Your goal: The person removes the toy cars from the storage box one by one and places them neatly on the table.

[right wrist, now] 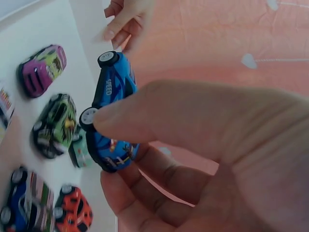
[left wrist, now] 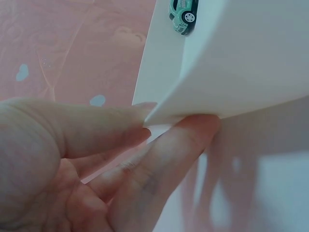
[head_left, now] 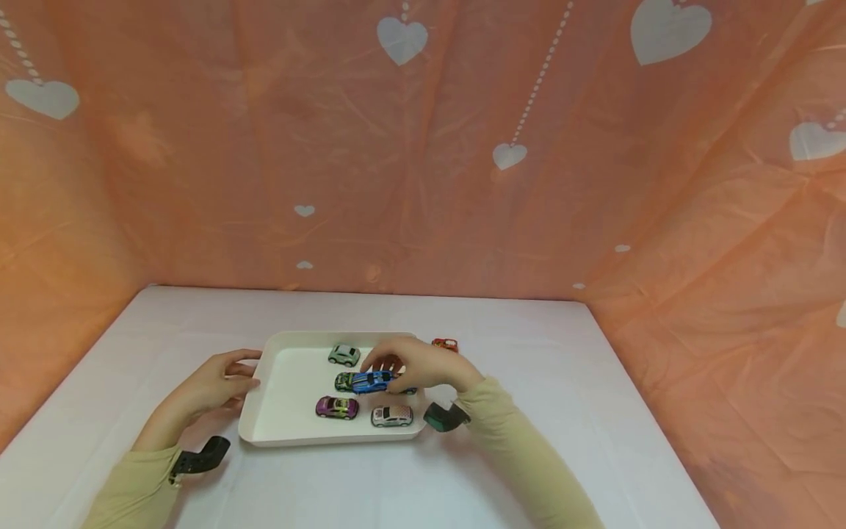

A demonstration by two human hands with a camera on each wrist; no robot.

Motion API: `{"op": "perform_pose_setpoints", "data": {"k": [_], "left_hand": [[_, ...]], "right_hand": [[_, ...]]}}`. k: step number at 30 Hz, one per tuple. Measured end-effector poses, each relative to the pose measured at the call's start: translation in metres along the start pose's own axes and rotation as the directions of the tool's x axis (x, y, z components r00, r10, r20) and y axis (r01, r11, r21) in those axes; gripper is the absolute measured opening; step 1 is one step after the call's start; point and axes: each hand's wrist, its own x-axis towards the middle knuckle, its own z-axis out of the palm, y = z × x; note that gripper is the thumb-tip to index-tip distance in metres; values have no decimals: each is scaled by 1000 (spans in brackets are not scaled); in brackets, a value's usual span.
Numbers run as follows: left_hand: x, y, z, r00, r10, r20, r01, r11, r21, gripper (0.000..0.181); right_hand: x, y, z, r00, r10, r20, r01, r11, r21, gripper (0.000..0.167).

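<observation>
Orange backdrop point(head_left: 344, 132): hangs behind and along both sides, printed with white hearts point(head_left: 402, 40).
White table point(head_left: 317, 481): stands between the backdrop's sides.
White rectangular tray point(head_left: 291, 389): lies on the table.
Yellow-beige sleeves point(head_left: 529, 448): cover both forearms.
Left hand point(head_left: 214, 382): narrow, thumb and finger pinching the tray's left rim.
Right hand point(head_left: 423, 364): over the tray's right part, thumb and fingers gripping a blue toy race car point(head_left: 371, 380) by its sides.
Black wrist cameras point(head_left: 201, 455): one on each wrist.
Blue toy race car: held above the tray, lettering on its flank.
Black-and-green toy car point(head_left: 343, 381): in the tray, partly behind the held one.
Purple toy car point(head_left: 337, 408): in the tray, nearer the front.
White toy hatchback point(head_left: 392, 416): near the tray's front right corner.
Mint-green toy car point(head_left: 344, 355): toward the tray's back.
Dark-blue striped toy car point(right wrist: 29, 203) and orange-red toy car point(right wrist: 74, 211): side by side in the tray, mostly hidden from the head view.
Red toy car point(head_left: 445, 344): past the tray's right side, partly hidden.
</observation>
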Motion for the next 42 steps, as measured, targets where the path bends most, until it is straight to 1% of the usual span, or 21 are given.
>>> {"op": "perform_pose_setpoints", "data": {"k": [2, 6, 9, 15, 18, 23, 28, 37, 42], "left_hand": [[0, 0, 0, 1000, 0, 0, 0, 1000, 1, 56], [-1, 1, -1, 1000, 0, 0, 0, 1000, 7, 56], [-2, 2, -2, 1000, 2, -2, -2, 1000, 12, 56], [-1, -1, 0, 1000, 9, -3, -9, 1000, 3, 56], [0, -2, 0, 1000, 3, -6, -3, 1000, 13, 56], [0, 0, -1, 1000, -7, -10, 7, 1000, 26, 56], [1, 0, -1, 1000, -14, -5, 14, 999, 30, 56], [2, -2, 0, 1000, -20, -5, 20, 999, 26, 55], [2, -2, 0, 1000, -29, -5, 29, 999, 29, 56]], "right_hand": [[-9, 1, -2, 1000, 16, -12, -16, 1000, 0, 41], [-26, 7, -4, 997, 66, -33, -65, 997, 43, 38], [-36, 11, -5, 996, 78, -42, -75, 996, 57, 38], [-56, 16, -6, 994, 94, -54, -92, 995, 48, 37], [-65, 21, -7, 991, 112, -74, -108, 993, 44, 38], [-80, 25, -9, 986, 133, -104, -130, 991, 34, 42], [-92, 28, -10, 979, 176, -107, -172, 984, 41, 43], [-108, 39, -3, 977, 181, -115, -175, 983, 54, 45], [-113, 44, 0, 972, 200, -120, -193, 979, 63, 45]]}}
